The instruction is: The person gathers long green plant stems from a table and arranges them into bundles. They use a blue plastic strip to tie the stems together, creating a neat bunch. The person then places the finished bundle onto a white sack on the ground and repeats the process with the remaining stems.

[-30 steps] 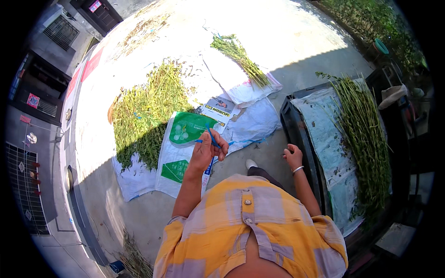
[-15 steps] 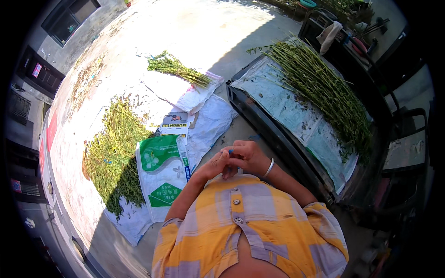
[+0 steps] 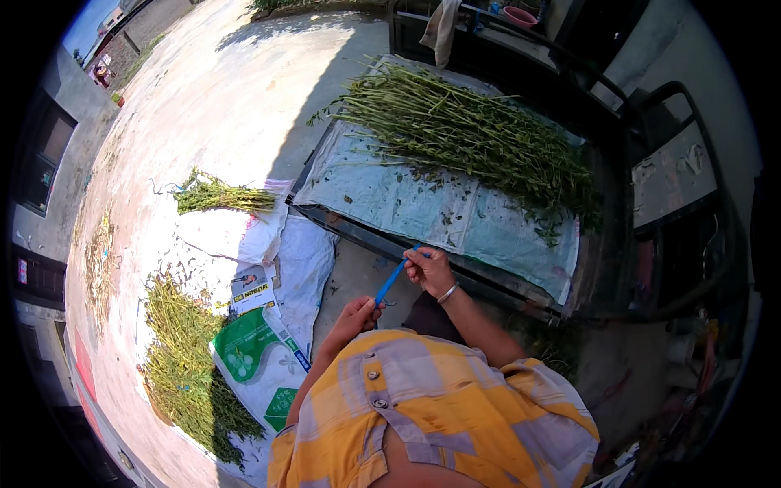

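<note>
A narrow blue strip is stretched taut between my two hands, in front of my body. My left hand pinches its lower end, and my right hand, with a pale bangle at the wrist, grips the upper end. Just beyond my right hand is the edge of a dark cart bed, lined with a pale blue sheet. On that sheet lies a big heap of cut green stalks.
To the left, white sacks and a green-and-white sack lie on the concrete. A small bundle of stalks rests on one sack; a larger leafy pile spreads beside them. A cloth hangs on the cart's rail.
My hands, close together before, have moved apart and drawn the blue strip out straight. My view has turned to the right, toward the cart.
</note>
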Motion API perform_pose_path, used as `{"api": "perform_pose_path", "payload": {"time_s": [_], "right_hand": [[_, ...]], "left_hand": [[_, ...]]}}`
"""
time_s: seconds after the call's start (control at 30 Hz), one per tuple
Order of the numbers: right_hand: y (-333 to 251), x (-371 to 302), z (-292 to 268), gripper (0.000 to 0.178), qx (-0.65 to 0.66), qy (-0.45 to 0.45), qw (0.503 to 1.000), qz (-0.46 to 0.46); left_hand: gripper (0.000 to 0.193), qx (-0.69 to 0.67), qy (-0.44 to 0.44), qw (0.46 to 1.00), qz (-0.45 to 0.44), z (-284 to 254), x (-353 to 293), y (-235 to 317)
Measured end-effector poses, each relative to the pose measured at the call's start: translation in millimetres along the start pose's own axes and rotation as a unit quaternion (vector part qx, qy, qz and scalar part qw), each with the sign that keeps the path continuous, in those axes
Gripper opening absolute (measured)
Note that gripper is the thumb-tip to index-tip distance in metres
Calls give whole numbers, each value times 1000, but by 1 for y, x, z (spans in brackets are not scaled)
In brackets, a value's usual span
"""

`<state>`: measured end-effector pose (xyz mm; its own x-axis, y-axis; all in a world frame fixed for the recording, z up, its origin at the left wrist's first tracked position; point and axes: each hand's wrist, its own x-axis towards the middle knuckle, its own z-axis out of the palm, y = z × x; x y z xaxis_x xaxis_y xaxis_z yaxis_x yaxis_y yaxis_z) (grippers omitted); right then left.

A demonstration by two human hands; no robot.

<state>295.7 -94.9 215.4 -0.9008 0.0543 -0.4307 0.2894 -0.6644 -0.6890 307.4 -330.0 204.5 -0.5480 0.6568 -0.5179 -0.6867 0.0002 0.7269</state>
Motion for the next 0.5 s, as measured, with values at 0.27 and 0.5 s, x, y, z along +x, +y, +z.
{"api": "perform_pose_path", "payload": {"time_s": [0.27, 0.5], "right_hand": [[-71, 172, -248, 14, 141, 226, 964, 5], [-91, 317, -338, 16, -22, 294, 952, 79]], "left_hand": [[27, 103, 72, 982, -140, 6, 171, -74], [25, 386, 105, 896, -190, -2, 270, -133]]}}
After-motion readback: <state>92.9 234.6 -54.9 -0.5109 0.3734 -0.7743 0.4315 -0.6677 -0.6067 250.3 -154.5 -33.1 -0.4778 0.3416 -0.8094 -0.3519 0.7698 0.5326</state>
